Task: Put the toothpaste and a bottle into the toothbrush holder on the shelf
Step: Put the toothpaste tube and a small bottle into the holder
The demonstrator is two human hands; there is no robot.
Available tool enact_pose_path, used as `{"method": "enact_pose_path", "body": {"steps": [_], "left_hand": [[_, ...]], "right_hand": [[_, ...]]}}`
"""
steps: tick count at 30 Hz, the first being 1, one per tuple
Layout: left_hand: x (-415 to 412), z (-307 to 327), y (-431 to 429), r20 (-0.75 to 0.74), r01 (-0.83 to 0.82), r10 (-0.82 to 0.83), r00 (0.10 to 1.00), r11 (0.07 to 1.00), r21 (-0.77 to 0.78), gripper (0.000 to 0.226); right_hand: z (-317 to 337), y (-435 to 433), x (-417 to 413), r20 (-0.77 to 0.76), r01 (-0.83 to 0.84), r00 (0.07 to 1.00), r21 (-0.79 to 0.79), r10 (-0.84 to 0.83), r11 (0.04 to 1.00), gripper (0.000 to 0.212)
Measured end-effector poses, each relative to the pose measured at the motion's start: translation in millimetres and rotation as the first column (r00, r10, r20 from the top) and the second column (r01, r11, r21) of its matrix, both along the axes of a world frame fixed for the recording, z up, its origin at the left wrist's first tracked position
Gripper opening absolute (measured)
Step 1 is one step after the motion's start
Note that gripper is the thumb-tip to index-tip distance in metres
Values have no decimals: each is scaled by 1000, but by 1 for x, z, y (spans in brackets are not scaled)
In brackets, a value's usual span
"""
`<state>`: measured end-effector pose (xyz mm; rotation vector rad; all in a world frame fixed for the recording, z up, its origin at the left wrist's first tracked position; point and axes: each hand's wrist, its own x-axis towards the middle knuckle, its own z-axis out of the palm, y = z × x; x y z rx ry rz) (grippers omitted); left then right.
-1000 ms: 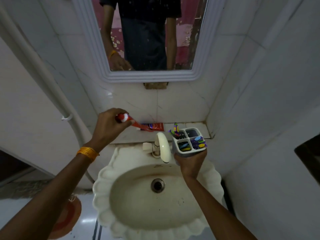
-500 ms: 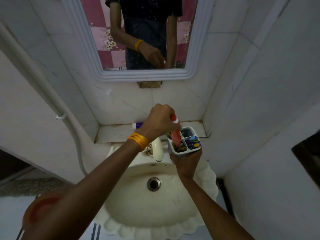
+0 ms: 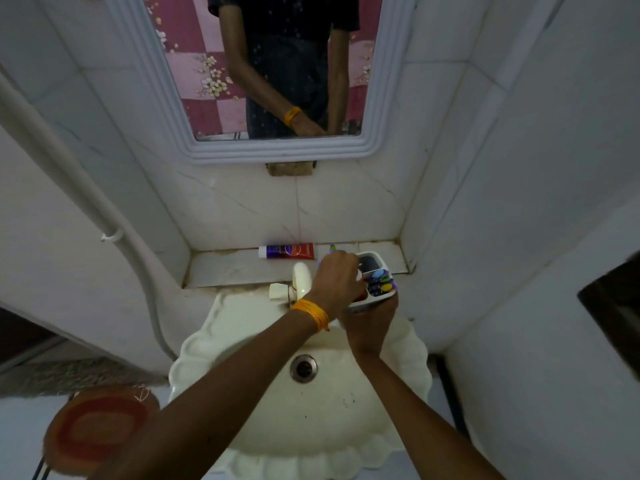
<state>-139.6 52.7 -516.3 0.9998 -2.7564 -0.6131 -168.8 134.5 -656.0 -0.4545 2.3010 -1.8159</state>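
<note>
My right hand (image 3: 370,323) grips the white four-compartment toothbrush holder (image 3: 378,257) from below, over the back of the sink and in front of the shelf (image 3: 235,268). Colourful toothbrush heads (image 3: 381,285) fill its right compartment. My left hand (image 3: 337,278), with an orange band at the wrist, is curled over the holder's left side. Only a red sliver of the toothpaste (image 3: 362,289) shows beneath its fingers, down inside the holder. A blue-and-red bottle (image 3: 286,251) with a white cap lies on its side at the back of the shelf.
The cream tap (image 3: 300,277) stands just left of my left hand. Below is the scalloped sink (image 3: 194,344) with its drain (image 3: 303,368). Tiled walls close in on both sides, a mirror (image 3: 277,147) hangs above, and a round mat (image 3: 100,427) lies on the floor at left.
My left hand carried the red toothpaste from the shelf's left to the holder and has pushed it down in. The holder stayed in my right hand.
</note>
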Motion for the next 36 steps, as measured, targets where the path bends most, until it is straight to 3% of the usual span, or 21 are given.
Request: {"method": "enact_pose_path", "body": {"steps": [4,9,13,17,20,25,28,33,36], "left_hand": [[1,-24,18,-31,-22,21,999,999,-32,27],[1,-31,16,-25,-28,28,999,1000,-11,42],[-3,-28,10,6,-38,38,999,999,-18,46],[-4,-20,1,55,-42,44,997,998,-37,40],[2,0,-12,15,-63,64,998,996,-59,41],[26,18,-69,-257,-236,208,944,968,-87,32],[44,-9,-120,-185,-250,230,956,964,-92,18],[68,-76,-175,124,-247,241,963,968,35,53],[65,-105,-187,217,-191,175,960,980,51,55]], "right_hand": [[-4,1,-1,55,-8,998,-93,13,996,112],[12,6,9,76,-12,997,-17,13,1000,98],[16,10,4,80,-100,992,68,95,993,75],[9,1,3,26,20,999,16,-20,1000,119],[-5,-1,-2,-13,15,1000,34,-15,999,125],[-16,-2,-9,32,18,999,-1,-18,1000,126],[-16,-1,-7,23,34,999,-7,-34,999,127],[-23,-2,-7,3,23,1000,-12,-23,1000,129],[-23,-2,-7,-2,14,1000,-8,-14,1000,130]]}}
